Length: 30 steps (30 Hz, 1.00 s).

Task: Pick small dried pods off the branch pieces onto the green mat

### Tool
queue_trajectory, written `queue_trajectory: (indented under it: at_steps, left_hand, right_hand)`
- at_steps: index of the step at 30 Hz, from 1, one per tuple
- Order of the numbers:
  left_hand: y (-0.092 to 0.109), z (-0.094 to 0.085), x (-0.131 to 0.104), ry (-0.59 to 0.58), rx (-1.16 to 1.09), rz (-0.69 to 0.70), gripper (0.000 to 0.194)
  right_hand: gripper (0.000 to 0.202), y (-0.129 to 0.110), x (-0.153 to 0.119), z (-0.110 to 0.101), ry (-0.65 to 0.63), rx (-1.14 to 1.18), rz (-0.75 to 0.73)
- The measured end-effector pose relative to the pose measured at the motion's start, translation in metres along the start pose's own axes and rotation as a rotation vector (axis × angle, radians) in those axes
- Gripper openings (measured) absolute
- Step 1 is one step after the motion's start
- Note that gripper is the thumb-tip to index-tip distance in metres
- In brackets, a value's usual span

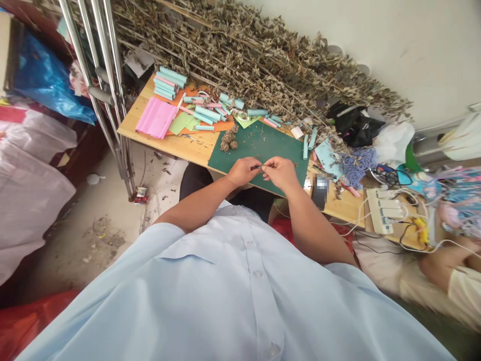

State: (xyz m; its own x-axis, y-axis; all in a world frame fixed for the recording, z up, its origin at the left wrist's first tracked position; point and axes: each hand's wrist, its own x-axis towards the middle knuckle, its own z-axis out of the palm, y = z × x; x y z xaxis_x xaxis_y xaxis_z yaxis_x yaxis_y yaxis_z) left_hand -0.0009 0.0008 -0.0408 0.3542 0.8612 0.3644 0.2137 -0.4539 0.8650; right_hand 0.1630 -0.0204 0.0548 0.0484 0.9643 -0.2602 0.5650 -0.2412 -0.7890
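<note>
My left hand [245, 171] and my right hand [280, 173] meet over the front edge of a dark green mat [259, 145]. The fingers of both are pinched together around a small dark piece [257, 167], too small to name. Just beyond my left hand, a pile of brown crumbly balls [229, 139] rests on the mat. Dry plant crumbs are scattered over the mat.
Light blue paper rolls [208, 113] and a pink sheet [157, 118] lie on the wooden table [180, 145]. Dried stalks [263, 60] lean along the back. Metal crutches [99, 80] stand left. A phone [320, 190] and power strip [384, 210] are right, near another person's arm [443, 260].
</note>
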Motion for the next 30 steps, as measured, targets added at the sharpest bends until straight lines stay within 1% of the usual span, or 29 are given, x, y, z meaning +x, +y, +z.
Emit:
queue_trajectory:
  at_steps: [3,5,8,10,15,19,22,26,30]
  left_hand:
    - [0.0,0.0,0.0,0.001,-0.003,-0.003,0.014]
    - [0.001,0.0,0.0,0.002,-0.002,-0.007,0.017]
    - [0.003,-0.001,0.0,0.001,0.002,-0.015,0.018]
    - [0.005,-0.002,0.0,-0.004,0.005,-0.027,0.018]
    - [0.01,-0.005,0.001,-0.012,0.0,-0.035,0.016]
    - [0.01,-0.005,0.0,-0.01,-0.005,-0.027,0.017]
    - [0.009,-0.005,0.0,-0.015,-0.011,-0.02,0.016]
    - [0.007,-0.004,0.0,-0.013,-0.019,-0.012,0.017]
    - [0.006,-0.003,0.0,-0.017,-0.019,-0.018,0.018]
  right_hand:
    - [0.006,-0.004,-0.001,-0.001,0.008,-0.12,-0.039]
    - [0.004,-0.008,-0.003,-0.002,0.03,-0.271,-0.128]
    - [0.011,-0.015,-0.008,-0.003,0.063,-0.516,-0.308]
    - [0.014,-0.018,-0.012,-0.003,0.054,-0.625,-0.394]
    - [0.023,-0.019,-0.019,-0.004,-0.004,-0.75,-0.49]
    - [0.025,-0.017,-0.02,-0.003,0.0,-0.759,-0.494]
    - [0.023,-0.018,-0.018,-0.001,0.025,-0.731,-0.457]
    - [0.018,-0.021,-0.014,0.0,0.061,-0.67,-0.347]
    - [0.014,-0.021,-0.01,0.0,0.078,-0.541,-0.225]
